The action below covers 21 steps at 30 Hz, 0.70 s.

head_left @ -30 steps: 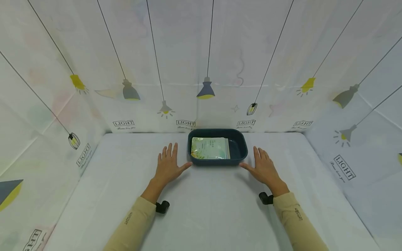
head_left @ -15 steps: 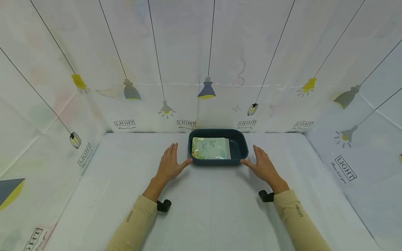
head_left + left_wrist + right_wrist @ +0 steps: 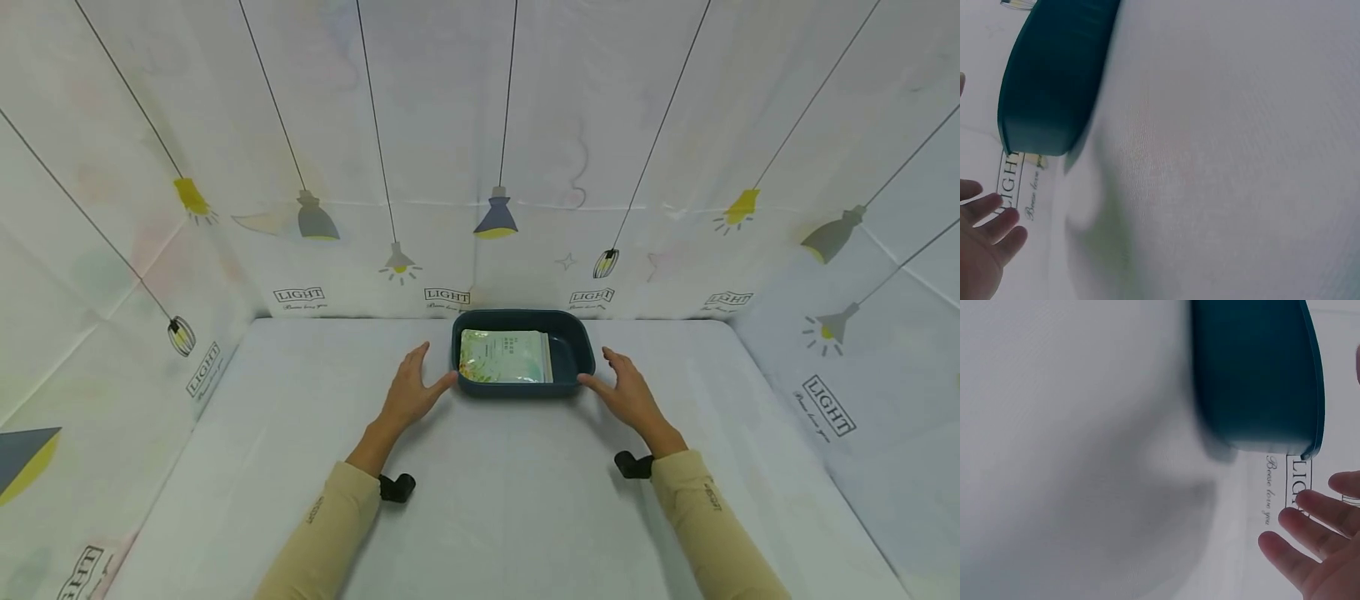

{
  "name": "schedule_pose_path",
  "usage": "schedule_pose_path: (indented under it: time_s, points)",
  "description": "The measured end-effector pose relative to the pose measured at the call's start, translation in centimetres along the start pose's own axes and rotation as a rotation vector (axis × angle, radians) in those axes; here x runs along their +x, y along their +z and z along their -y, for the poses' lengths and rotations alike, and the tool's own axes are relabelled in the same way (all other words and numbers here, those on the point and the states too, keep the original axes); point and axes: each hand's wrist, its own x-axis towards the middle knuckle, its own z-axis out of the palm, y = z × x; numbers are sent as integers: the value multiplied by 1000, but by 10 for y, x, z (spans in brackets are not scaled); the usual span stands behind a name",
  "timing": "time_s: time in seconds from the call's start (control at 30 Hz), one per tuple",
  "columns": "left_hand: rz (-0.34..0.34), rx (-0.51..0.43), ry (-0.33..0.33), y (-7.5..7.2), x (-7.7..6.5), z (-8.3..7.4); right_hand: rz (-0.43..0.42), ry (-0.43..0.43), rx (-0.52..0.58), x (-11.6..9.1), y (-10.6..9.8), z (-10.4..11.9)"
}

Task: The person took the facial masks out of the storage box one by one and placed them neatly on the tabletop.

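A dark teal rectangular tray with rounded corners stands near the back of the table. Inside it, toward the left, lies a pale green packet with a leafy print and small lettering. My left hand is beside the tray's left end, fingers apart from the thumb, whose tip is close to the near left corner. At the other end my right hand mirrors it, thumb near the near right corner. In both wrist views the fingers stay apart from the tray's outer wall. Neither hand holds anything.
White cloth covers the table. Behind it rises a white backdrop printed with hanging lamps and "LIGHT" labels, which also spans both sides. A small black wrist camera sits by the left cuff, another black camera by the right.
The fingers of both hands have drawn together and bent slightly inward at the tray's ends. The tray and the packet keep their places; the whole view has shifted slightly.
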Motion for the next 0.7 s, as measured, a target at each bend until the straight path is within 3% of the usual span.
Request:
schedule_pose_path:
  time_s: [0.27, 0.7]
  points:
    - [26, -180, 6, 9, 6, -2, 1, 4, 143, 9, 4, -4]
    - [26, -334, -48, 27, 12, -6, 14, 69, 308, 15, 10, -10]
